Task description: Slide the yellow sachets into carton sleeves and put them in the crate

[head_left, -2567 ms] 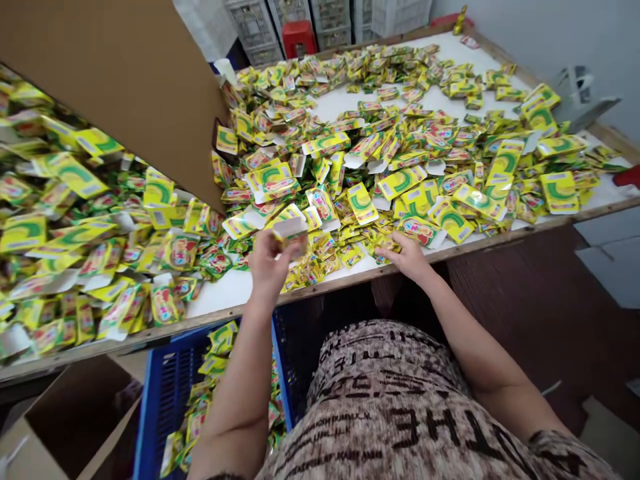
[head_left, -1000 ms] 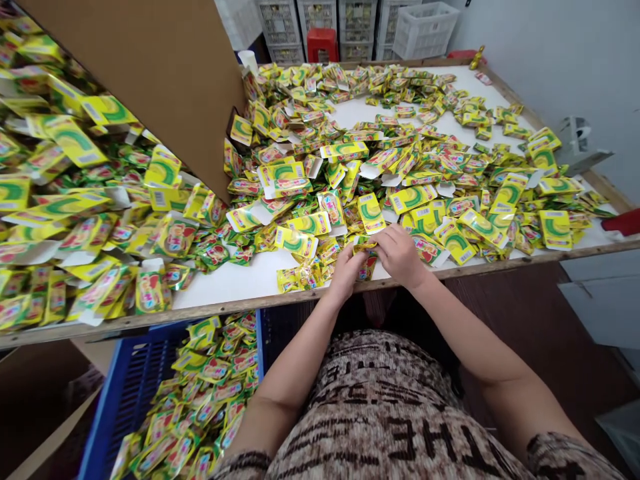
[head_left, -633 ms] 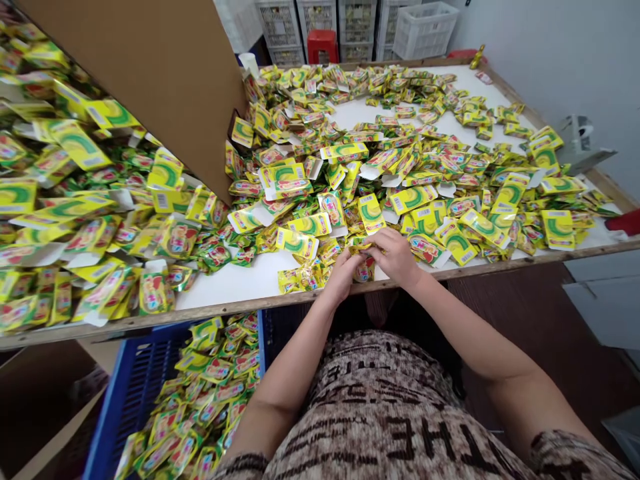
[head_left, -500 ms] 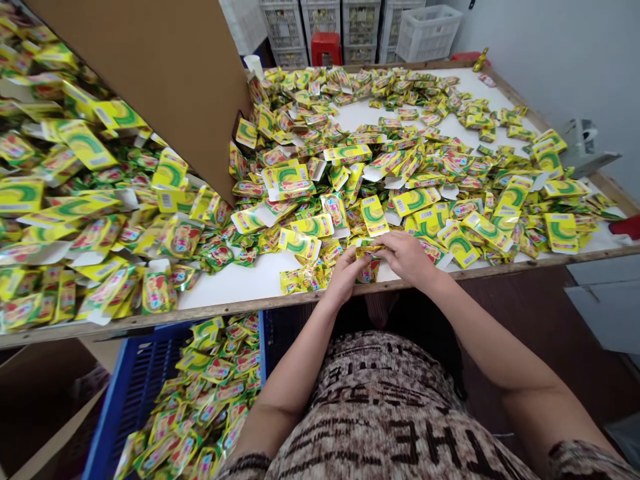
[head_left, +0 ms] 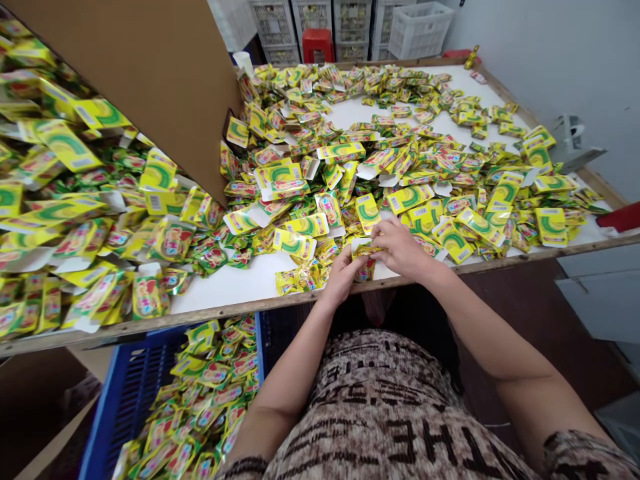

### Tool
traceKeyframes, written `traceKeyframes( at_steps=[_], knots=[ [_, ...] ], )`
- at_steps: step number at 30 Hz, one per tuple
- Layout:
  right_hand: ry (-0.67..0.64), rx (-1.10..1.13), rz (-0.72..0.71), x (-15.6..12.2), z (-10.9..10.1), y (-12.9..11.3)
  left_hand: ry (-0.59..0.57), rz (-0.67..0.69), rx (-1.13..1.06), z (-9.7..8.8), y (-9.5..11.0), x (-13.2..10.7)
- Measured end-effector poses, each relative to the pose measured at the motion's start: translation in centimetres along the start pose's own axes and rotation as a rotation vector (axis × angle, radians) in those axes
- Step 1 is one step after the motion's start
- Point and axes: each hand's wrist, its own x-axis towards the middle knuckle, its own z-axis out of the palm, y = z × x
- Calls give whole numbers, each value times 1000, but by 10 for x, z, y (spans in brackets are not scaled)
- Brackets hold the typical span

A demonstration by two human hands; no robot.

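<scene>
Packaging piece (head_left: 363, 247), small and yellow, is held between the two hands, just above the near edge of the white table (head_left: 215, 288). Left hand (head_left: 340, 275) has it at the left end, with the thumb and the fingers brought together in a narrow pinch. Right hand (head_left: 400, 250) comes from the right side, its fingers bent and gathered on the right end; the tips are partly covered, so how tightly they press I cannot tell. The long axis of the piece seems to run from left to right, nearly along the wooden table edge (head_left: 240, 308), and one end points to each hand. Which of its ends is the top one, I cannot see. Just below it, between the hands, there is a red and green packet (head_left: 368, 271), and to the left lies a small group of shiny yellow packets (head_left: 300, 278). Behind the hands, a yellow box (head_left: 367, 212) with a green curve lies near the fingers, before a wide heap of similar boxes and packets. Near left, under the table, stands a blue crate (head_left: 120, 400) with many packets inside.
</scene>
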Motion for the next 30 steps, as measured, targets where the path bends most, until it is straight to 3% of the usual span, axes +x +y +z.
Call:
traceKeyframes(
  at_steps=[3,8,10,14,16,18,21,23,25,27,30],
  knots=[
    [-45,39,18,-4,-9,3,-31,-18,4,1,1,-1],
    [83,43,37,-3,-15,0,-59,8,46,0,0,-3],
    [39,45,10,0,-9,-1,-83,29,97,-1,-2,-3],
    [-171,69,29,4,3,-2,-74,77,173,-3,-7,-2],
    [-193,148,5,2,4,-1,-53,91,174,-4,-9,-2],
    [-83,289,16,-2,3,2,-32,83,165,-5,-9,-2],
    [147,621,277,-12,8,6,9,23,99,-7,-6,-3],
    [154,867,486,-20,19,5,5,-41,19,-8,-2,-3],
    [96,1033,583,-25,31,0,-29,-95,-41,-8,2,-3],
    [129,1030,568,-25,39,-7,-36,-96,-79,-7,4,-2],
    [283,859,461,-20,43,-13,100,21,-70,-5,5,-1]
  ],
)
